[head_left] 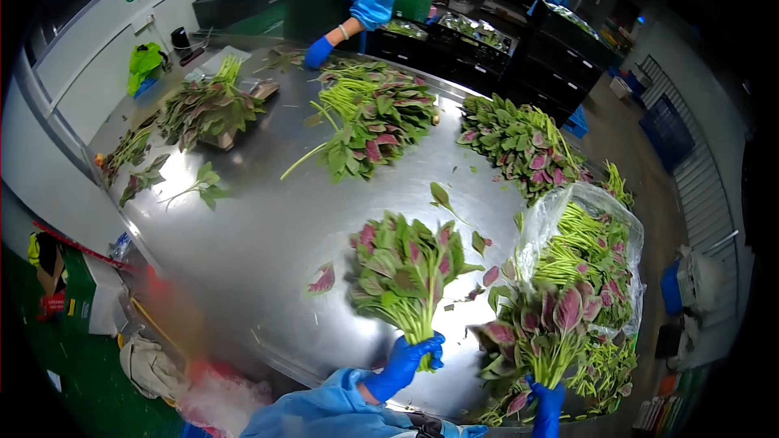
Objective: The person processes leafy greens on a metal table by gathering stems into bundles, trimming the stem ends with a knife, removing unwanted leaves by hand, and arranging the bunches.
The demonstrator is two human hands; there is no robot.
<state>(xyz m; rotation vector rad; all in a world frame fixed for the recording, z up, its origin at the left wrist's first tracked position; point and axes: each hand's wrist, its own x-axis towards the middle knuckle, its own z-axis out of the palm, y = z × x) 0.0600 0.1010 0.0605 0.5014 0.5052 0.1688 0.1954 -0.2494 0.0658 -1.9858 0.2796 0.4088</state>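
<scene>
My left hand [403,367], in a blue glove, is closed round the pale green stems of a bunch of amaranth [406,272]. Its green and purple leaves fan out over the metal table [260,251]. At lower right my right hand [547,404], also gloved in blue, grips the stems of another amaranth bunch [542,328]. Just beyond it, a clear plastic bag [531,231] lies round a heap of amaranth [580,251] with stems showing. More loose amaranth [604,377] lies under and beside my right hand. A single purple leaf [322,278] rests left of my left-hand bunch.
Amaranth piles lie at the far middle [373,113], far right [523,146] and far left [211,109]. Across the table stands a person in blue, one gloved hand [319,52] at the far edge. Black crates [552,65] are stacked behind. A pinkish plastic bag [219,401] sits at lower left.
</scene>
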